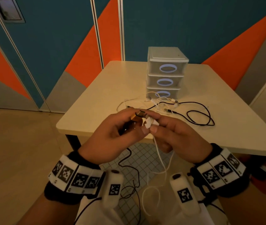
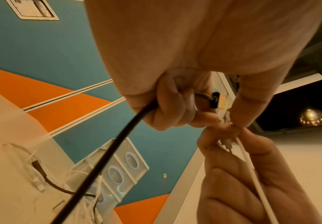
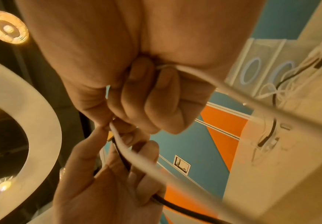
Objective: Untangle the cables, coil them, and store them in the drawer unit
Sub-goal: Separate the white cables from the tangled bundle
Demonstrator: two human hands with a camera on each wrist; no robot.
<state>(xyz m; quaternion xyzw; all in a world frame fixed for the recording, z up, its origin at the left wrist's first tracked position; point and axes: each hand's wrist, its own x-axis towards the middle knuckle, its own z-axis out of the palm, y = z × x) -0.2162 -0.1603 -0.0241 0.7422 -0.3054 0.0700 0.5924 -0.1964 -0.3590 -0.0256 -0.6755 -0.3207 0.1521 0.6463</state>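
Above the table's near edge, my left hand point(image 1: 138, 121) pinches a gold connector point(image 1: 136, 117) on a black cable point(image 1: 129, 159) that hangs toward my lap. My right hand point(image 1: 152, 125) pinches a white connector point(image 1: 148, 125), and its white cable point(image 1: 160, 159) hangs down too. The two connectors touch. In the left wrist view, my left hand point(image 2: 223, 115) curls its fingers round the black cable point(image 2: 118, 141). The right wrist view has my right hand point(image 3: 111, 125) on the white cable point(image 3: 137, 154). A tangle of black and white cables point(image 1: 161, 104) lies before the three-drawer unit point(image 1: 165, 73), whose drawers are closed.
The cream table point(image 1: 106, 95) has its near edge under my hands. A black cable loop point(image 1: 199, 117) lies to the right of the tangle. A checked mat point(image 1: 143, 159) shows below the hands. A ring light point(image 3: 31, 136) hangs overhead in the right wrist view.
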